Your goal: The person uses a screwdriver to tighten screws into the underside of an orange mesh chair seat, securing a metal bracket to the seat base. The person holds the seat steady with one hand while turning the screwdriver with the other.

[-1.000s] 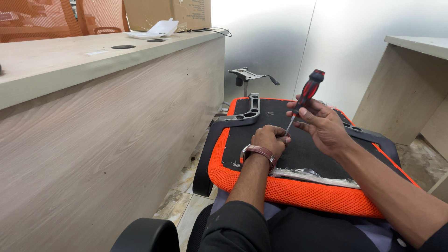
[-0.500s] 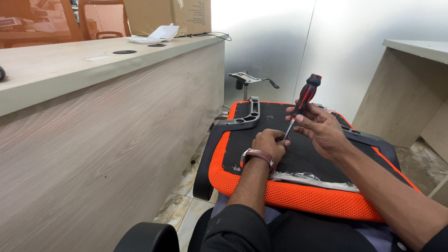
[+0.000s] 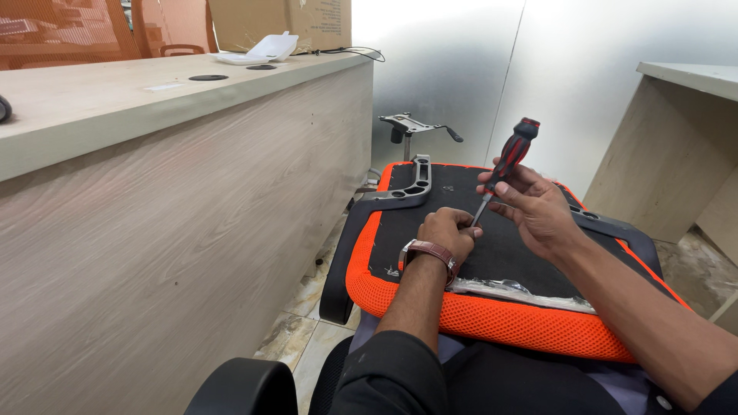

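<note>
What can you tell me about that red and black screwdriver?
The screwdriver has a chunky red-and-black grip and a thin metal shaft. It stands tilted, handle up and leaning right, tip down on the black underside of the orange seat cushion. The right hand grips it low on the handle; the left hand steadies things at the tip.

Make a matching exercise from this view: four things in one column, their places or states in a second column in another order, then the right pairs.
Things:
1. red and black handled screwdriver
2. brown leather wristwatch
3. white foam clamshell container
4. grey metal chair base plate on a post

Places:
A. on top of the pale wooden desk
B. on the left hand side wrist
C. held in the right hand, tip down on the black underside of the orange mesh seat
D. standing behind the seat, by the wall

Pairs: 1-C, 2-B, 3-A, 4-D
</note>
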